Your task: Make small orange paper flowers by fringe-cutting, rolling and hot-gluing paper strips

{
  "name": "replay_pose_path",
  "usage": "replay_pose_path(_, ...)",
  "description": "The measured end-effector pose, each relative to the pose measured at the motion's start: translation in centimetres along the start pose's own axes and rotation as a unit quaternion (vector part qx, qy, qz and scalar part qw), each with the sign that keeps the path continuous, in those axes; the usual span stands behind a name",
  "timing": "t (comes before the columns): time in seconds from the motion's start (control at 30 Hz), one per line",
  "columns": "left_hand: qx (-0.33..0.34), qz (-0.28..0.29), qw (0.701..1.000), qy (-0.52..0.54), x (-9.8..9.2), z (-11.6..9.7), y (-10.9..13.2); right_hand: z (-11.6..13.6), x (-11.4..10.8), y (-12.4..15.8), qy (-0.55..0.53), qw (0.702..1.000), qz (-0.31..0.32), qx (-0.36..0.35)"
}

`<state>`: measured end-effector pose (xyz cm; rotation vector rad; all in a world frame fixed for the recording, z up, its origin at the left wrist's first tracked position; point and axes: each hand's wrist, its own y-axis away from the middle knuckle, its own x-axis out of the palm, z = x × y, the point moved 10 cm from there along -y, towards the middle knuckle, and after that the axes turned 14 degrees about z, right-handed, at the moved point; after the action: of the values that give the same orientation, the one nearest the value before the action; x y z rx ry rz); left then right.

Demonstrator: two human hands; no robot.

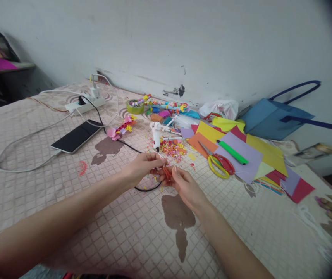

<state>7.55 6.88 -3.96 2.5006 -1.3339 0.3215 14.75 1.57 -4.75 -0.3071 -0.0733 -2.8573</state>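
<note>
My left hand and my right hand meet over the middle of the table, fingertips close together. Between the right fingers is a small orange paper piece, partly covered by them. The left fingers are pinched at its upper left side; a thin white bit shows there, too small to name. Just beyond the hands stands a white glue gun, nozzle down, its black cord looping under the hands. Beside it lies a heap of colourful paper scraps.
Scissors, a green cutter and coloured paper sheets lie to the right, near a blue bag. On the left are a phone, a power strip and a looping white cable. Green tape and decorated sticks lie behind.
</note>
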Motion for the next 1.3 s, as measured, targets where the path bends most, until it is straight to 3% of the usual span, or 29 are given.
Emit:
replay_pose_path(0.5,-0.009,-0.033,0.998,-0.048,-0.5,-0.6,0.3,-0.4,-1.3,0.4,-0.016,0.997,-0.071,0.021)
replay_pose_path(0.6,-0.014,-0.040,0.998,-0.049,-0.6,-0.6,0.4,0.4,-2.9,0.8,0.032,0.992,-0.125,-0.007)
replay_pose_path(0.73,-0.027,-0.037,0.998,-0.050,-0.5,-0.5,0.3,3.7,-5.4,2.3,0.166,0.955,-0.228,-0.087)
replay_pose_path(0.83,-0.030,-0.035,0.998,-0.042,-0.5,-0.4,0.3,5.0,-5.6,2.9,0.213,0.942,-0.240,-0.101)
replay_pose_path(0.93,-0.035,-0.033,0.998,-0.031,-0.5,-0.1,0.3,6.3,-3.8,3.2,0.324,0.912,-0.223,-0.116)
replay_pose_path(1.1,-0.024,-0.024,0.999,-0.022,-0.4,0.0,0.3,7.8,1.0,3.3,0.510,0.817,-0.174,-0.207)
replay_pose_path(1.2,-0.025,-0.016,0.999,-0.015,-0.2,0.1,0.3,7.4,2.1,3.0,0.562,0.783,-0.159,-0.215)
replay_pose_path(1.3,-0.027,-0.020,0.999,-0.008,-0.3,0.3,0.3,6.9,2.3,2.7,0.585,0.769,-0.150,-0.208)
